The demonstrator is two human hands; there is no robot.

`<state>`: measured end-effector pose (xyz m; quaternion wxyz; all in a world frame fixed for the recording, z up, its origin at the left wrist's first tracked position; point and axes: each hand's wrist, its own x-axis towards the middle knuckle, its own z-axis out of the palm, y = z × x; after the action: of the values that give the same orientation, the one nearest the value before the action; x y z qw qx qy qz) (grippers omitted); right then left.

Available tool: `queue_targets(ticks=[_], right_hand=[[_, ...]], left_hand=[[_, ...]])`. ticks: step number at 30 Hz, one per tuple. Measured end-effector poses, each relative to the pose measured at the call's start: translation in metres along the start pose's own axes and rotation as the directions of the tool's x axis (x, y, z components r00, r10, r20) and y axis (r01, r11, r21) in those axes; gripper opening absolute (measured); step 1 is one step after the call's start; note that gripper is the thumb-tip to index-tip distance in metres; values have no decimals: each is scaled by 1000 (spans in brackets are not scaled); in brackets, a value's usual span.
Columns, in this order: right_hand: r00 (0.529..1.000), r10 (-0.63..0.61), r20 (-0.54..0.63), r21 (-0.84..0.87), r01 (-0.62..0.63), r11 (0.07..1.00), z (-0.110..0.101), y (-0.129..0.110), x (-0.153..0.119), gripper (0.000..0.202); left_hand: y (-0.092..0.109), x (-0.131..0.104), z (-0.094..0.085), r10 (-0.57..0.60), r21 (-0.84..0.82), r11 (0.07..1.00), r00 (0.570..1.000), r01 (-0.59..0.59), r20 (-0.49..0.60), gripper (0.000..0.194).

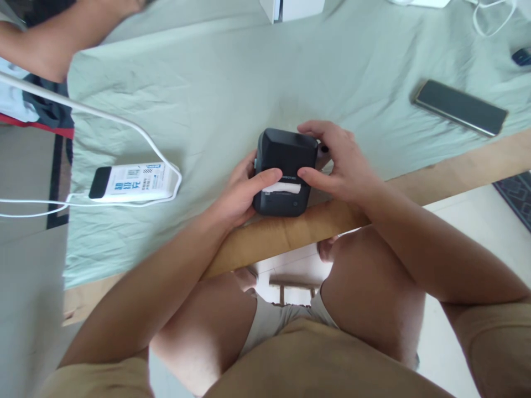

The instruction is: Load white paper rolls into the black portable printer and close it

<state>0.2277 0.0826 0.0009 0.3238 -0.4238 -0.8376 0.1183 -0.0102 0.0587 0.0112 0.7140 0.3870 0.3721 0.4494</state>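
A small black label printer (287, 152) rests near the front edge of the cloth-covered table, right in front of me. From the slot across its face sticks a short strip of white paper (286, 188). My left hand (244, 185) grips the printer's left side, thumb lying over the front by the paper. On the other side, my right hand (338, 160) holds the right edge, its thumb on the face and its fingers curled by the upper corner. A small pale thing with a dark round spot (323, 150) shows partly beneath the right fingers; I cannot make out its kind.
To the left lies a white power strip (139, 182) with a black end, printed labels and white cables. A dark phone (460, 108) lies at the right. White boxes (298, 8) stand at the back. Another person's arm (62, 41) reaches over the far left corner.
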Motion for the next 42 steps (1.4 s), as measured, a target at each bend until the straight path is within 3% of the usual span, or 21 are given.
queue_targets(ticks=[7,11,16,19,25,31,37,42], right_hand=[[1000,-28,-10,-25,27,999,2,0,0,58],[997,-35,-72,-88,29,996,1,-4,-1,53],[974,-44,-221,-68,30,997,-7,-3,0,49],[976,-70,-205,-41,63,997,-11,-3,0,45],[992,-84,-92,-25,82,996,-11,-8,-1,48],[1000,-20,-9,-94,20,995,-15,-12,0,60],[997,41,-66,-268,-57,962,-28,-34,5,42],[959,144,-243,-170,-188,967,-25,-45,7,27]], left_hand=[[-1,1,0,18,-3,1000,1000,-18,5,47],[-4,5,-3,-34,-84,996,999,37,37,43],[-1,7,1,-140,-173,977,987,124,-81,36],[2,5,6,-177,-215,966,972,141,-155,38],[0,6,9,-112,-218,974,971,64,-212,44],[-1,7,9,-64,-210,977,972,16,-225,43],[-1,7,10,-74,-177,983,979,40,-191,43],[-3,8,11,-67,-176,984,969,24,-240,34]])
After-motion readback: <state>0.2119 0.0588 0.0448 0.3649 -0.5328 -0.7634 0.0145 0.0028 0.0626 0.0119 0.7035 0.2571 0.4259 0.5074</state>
